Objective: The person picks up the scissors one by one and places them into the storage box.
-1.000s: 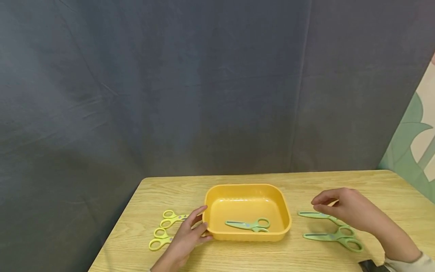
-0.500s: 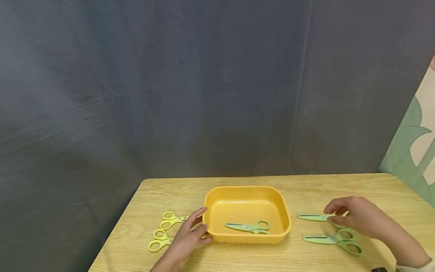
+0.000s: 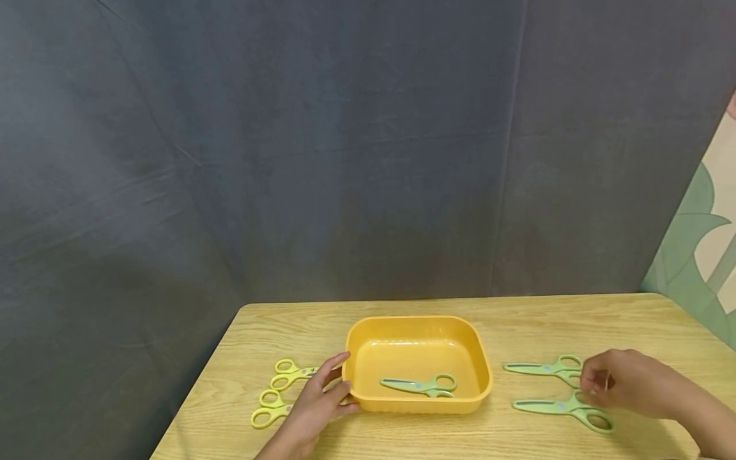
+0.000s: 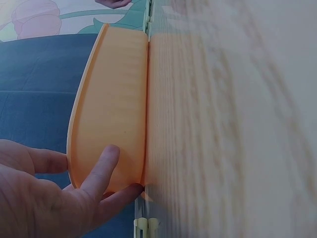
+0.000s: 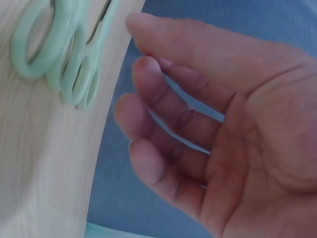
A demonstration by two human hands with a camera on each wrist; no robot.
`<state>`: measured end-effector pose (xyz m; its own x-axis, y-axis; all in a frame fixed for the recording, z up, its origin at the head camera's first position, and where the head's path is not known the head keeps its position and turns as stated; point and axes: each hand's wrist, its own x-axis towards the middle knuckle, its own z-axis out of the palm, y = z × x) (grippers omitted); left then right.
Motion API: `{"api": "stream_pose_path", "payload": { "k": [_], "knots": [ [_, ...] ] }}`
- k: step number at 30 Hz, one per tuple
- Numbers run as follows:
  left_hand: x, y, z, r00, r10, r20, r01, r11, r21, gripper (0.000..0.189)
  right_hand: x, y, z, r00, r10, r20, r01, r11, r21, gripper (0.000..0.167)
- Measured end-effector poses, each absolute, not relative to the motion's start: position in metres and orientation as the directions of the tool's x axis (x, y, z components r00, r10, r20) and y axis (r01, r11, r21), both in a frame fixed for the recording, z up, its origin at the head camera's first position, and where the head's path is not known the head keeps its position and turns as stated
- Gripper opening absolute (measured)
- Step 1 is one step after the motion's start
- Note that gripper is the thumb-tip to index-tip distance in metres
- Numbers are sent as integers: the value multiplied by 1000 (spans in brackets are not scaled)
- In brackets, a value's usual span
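My left hand (image 3: 313,406) touches the left corner of a yellow plastic tray (image 3: 414,406). In the left wrist view, its fairly straight fingers lie against the tray's outer wall (image 4: 111,89). One pair of green scissors (image 3: 405,384) lies inside the tray. Two more green pairs lie flat to its right, the far scissors (image 3: 529,368) and the near scissors (image 3: 540,406), blades pointing left. My right hand (image 3: 632,383) hovers by their handles, partly covering them. The right wrist view shows that hand (image 5: 233,134) loosely bent, holding nothing, apart from the green handles (image 5: 22,54).
Two pairs of yellow scissors, a farther one (image 3: 293,372) and a nearer one (image 3: 278,407), lie left of the tray, partly behind the left hand. Everything stands on a wooden table (image 3: 546,319). A dark curtain (image 3: 368,160) hangs behind it.
My right hand has moved right and nearer, uncovering more of the far green scissors' handles. The left hand, tray and all the scissors have stayed in place.
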<state>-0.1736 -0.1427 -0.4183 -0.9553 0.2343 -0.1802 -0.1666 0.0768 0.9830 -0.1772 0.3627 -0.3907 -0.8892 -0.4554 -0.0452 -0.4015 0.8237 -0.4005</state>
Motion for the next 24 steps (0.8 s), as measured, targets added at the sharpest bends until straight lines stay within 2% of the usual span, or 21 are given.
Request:
{"api": "stream_pose_path", "payload": {
  "k": [8,16,20,24],
  "knots": [
    [-174,-144,-420,-955,232,-185,-172,77,982,58,-177,369,-392,-901,-406,-155,-329,870,-367,22],
    [-174,-146,-420,-955,235,-183,-170,75,983,58,-181,371,-399,-880,-439,-181,-330,839,-432,16],
    [-175,-146,-421,-955,232,-187,-173,82,982,58,-181,369,-402,-876,-434,-212,-304,836,-458,18],
    [-175,-145,-421,-955,224,-192,-177,87,980,58,-181,367,-403,-884,-402,-238,-274,858,-434,23]
  ]
}}
